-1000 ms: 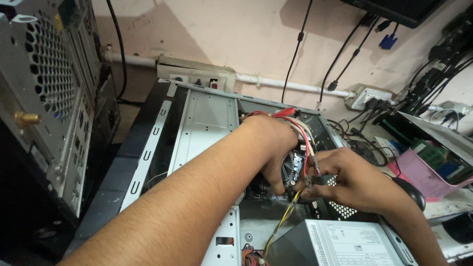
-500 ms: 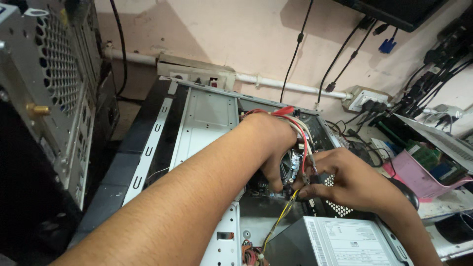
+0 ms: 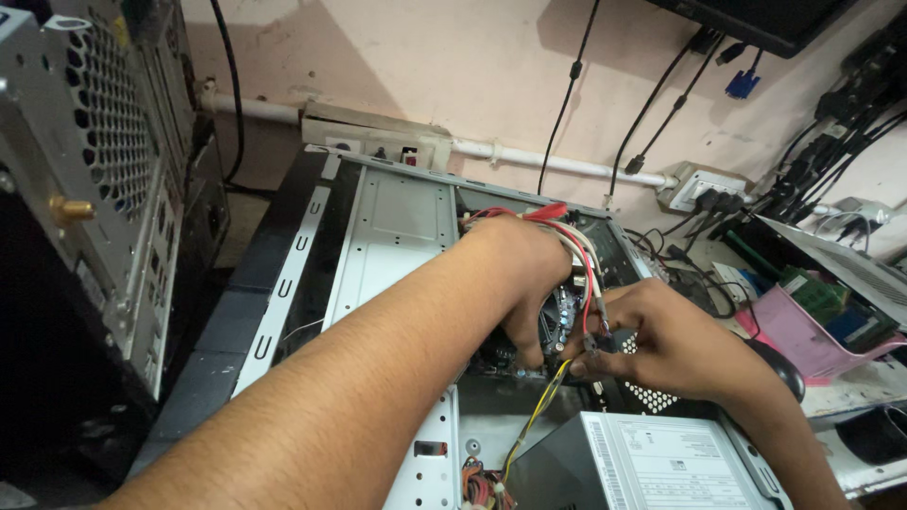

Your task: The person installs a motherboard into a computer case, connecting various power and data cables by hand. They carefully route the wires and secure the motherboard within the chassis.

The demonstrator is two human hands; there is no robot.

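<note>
The left hand (image 3: 524, 274) reaches down into the open computer case (image 3: 397, 217), fingers curled together on something over the motherboard (image 3: 559, 316); what they grip is hidden. The right hand (image 3: 661, 335) sits just beside it, fingertips pinched on a small dark connector (image 3: 595, 342) at the end of the red and white wires (image 3: 581, 250). Yellow wires (image 3: 539, 406) run down toward the grey power supply (image 3: 652, 463). A second tower (image 3: 104, 179) stands at left, a pink tray (image 3: 803, 335) at right on the tabletop (image 3: 874, 382)

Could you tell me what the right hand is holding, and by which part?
The right hand pinches a small dark cable connector at its end, fingertip grip; the left hand's hold is hidden.
</note>
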